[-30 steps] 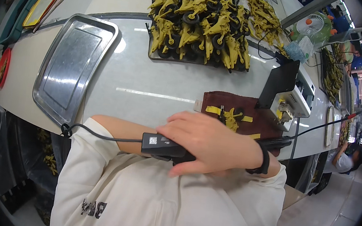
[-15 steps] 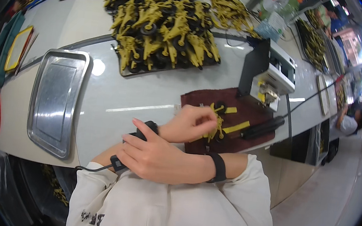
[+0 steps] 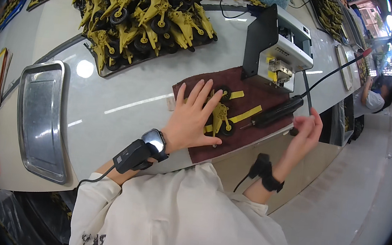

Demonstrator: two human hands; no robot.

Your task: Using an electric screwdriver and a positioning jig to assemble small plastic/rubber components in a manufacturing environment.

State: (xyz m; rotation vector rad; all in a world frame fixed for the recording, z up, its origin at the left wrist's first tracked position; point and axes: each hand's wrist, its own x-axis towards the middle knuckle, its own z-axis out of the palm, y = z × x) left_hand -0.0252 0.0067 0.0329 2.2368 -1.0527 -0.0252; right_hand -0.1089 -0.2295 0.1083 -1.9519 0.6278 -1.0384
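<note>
My left hand lies palm down with its fingers spread over the left part of a dark red cloth. Its thumb and fingertips are around a yellow toy-like part with black wheels, partly covering it. I cannot tell whether the palm touches it. My right hand is raised off the table's front edge, fingers half curled and apart, with no held thing visible. Just left of it, a black electric screwdriver rests on the cloth, its bit pointing toward the wheeled part. Yellow strips lie between them.
A white and black screw feeder stands behind the cloth. A tray piled with yellow wheeled parts fills the back. At left lies a metal tray. A cable runs from the screwdriver. A person sits far right.
My hands have come apart: the left has left its place under the right and spread over the wheeled part; the right has let go of the left wrist and swung right toward the screwdriver.
</note>
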